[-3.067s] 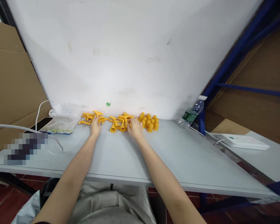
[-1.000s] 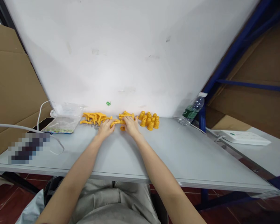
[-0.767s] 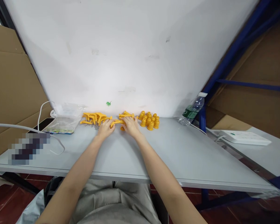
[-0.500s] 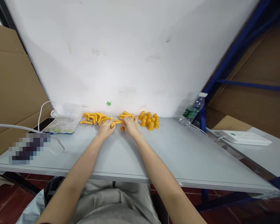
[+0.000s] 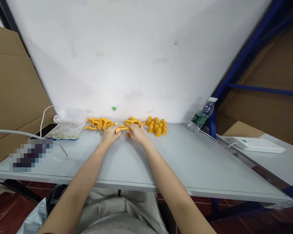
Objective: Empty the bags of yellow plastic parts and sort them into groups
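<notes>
Between my two hands lies a slim yellow plastic piece with a ridged shaft (image 5: 123, 128). My left hand (image 5: 110, 136) is closed round its left end, and my right hand (image 5: 136, 132) grips the right end, partly hiding it. Left of my left hand is a heap of yellow plastic handle-like pieces (image 5: 97, 122), with small metal parts (image 5: 101, 132) among them. Just behind my right hand sit more yellow pieces (image 5: 132, 120). Several yellow cup-shaped pieces (image 5: 157, 131) stand grouped to the right of it. Another yellow bit shows under my right fingers, mostly covered.
A plastic bag (image 5: 65, 130) and a white cable (image 5: 61, 148) lie at the left, near a dark phone-like slab (image 5: 48, 128). A clear bottle with a green label (image 5: 200, 117) leans at the back right. A white board (image 5: 141, 65) rises behind the table; a white power strip (image 5: 258, 144) lies farther right.
My fingers have shifted slightly around the ridged yellow piece, which stays between both hands. The heaps and the cup-shaped pieces look unchanged.
</notes>
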### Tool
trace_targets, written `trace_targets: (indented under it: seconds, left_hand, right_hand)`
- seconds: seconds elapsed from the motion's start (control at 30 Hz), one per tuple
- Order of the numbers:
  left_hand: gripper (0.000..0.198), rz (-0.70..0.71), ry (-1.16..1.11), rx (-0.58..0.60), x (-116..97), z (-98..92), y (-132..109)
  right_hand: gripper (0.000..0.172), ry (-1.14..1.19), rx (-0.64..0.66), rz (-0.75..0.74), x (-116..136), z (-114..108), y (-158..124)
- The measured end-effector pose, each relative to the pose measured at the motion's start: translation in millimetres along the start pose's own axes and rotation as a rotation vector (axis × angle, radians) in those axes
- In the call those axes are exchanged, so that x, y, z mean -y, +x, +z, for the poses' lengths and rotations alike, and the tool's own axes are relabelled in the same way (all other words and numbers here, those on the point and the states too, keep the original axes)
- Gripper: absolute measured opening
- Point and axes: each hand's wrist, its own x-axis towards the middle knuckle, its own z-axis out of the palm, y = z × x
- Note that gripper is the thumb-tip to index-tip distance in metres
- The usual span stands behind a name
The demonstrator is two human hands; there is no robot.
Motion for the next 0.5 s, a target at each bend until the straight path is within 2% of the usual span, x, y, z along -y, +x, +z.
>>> trace_targets:
  seconds: [0.37, 0.5]
  left_hand:
    - [0.031, -0.021, 0.0, -0.022, -3.7, 0.8, 0.6]
    - [0.032, -0.036, -0.003, -0.02, -5.3, -0.9, 0.8]
  right_hand:
    - [0.019, -0.055, -0.111, 0.064, 4.0, -2.4, 3.3]
    - [0.02, -0.036, -0.1, 0.093, 2.3, -3.3, 2.8]
